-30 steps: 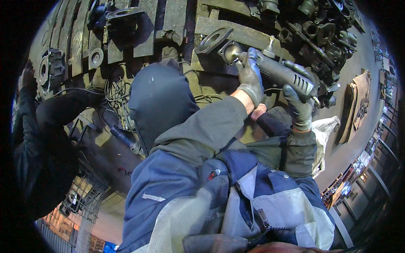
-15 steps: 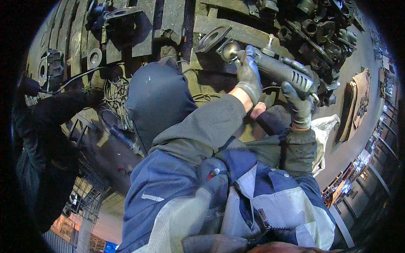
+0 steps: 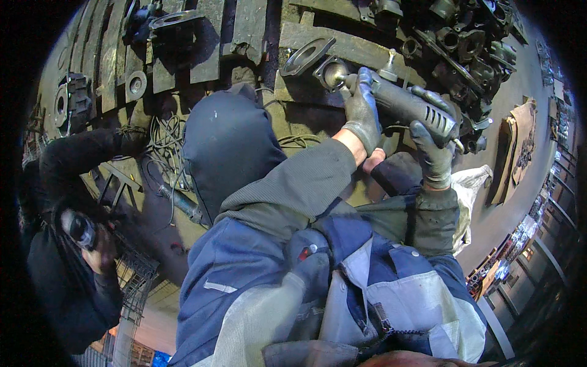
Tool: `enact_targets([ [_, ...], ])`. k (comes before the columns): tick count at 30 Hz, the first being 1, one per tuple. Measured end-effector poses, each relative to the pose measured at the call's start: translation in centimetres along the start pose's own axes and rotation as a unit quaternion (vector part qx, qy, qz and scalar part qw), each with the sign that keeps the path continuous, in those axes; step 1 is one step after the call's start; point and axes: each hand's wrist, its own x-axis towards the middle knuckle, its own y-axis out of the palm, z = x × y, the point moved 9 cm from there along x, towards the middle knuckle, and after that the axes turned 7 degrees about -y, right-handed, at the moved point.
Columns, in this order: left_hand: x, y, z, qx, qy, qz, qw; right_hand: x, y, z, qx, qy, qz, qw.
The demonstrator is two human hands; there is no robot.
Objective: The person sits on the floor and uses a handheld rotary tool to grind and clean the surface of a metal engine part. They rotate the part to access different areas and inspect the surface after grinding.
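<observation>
In both gloved hands I hold a dark straight grinder (image 3: 400,103) with vent slots at its rear end. My left hand (image 3: 363,113), in a grey and blue glove, is closed around its front part. My right hand (image 3: 433,153) grips the rear body, thumb on the near side and fingers over the far side. The grinder's front end points at the round bore of a flanged metal casting (image 3: 334,73); its tip is hidden by my left hand, so contact cannot be seen. Beside the casting a flat metal ring flange (image 3: 307,56) leans on the wooden pallet (image 3: 306,37).
Dark metal castings (image 3: 471,46) are heaped at the far right. Left of my knee (image 3: 232,147) lie coiled cables (image 3: 166,140) and another long tool (image 3: 180,203). A co-worker in dark clothing (image 3: 61,287) is at the left, near a wire basket (image 3: 134,269). Cardboard (image 3: 518,147) lies at right.
My hands and the grinder have hardly moved. At the left, the co-worker has shifted, and their hand with a dark round object now shows lower down. A cable there has moved away.
</observation>
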Motion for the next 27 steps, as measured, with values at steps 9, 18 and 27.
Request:
enact_targets([
  [9,-1.9,3.8,1.3,0.094,0.02,0.05,0.994,0.1,-1.0,2.1,-0.031,-0.086,0.001,0.996],
  [18,-4.4,6.6,1.8,0.105,-0.03,0.138,0.984,0.8,-0.6,2.8,0.155,-0.137,-0.021,0.978],
  [27,-8.8,8.7,2.8,0.216,-0.109,0.175,0.954,1.3,-3.1,4.2,-0.071,-0.172,0.028,0.982],
])
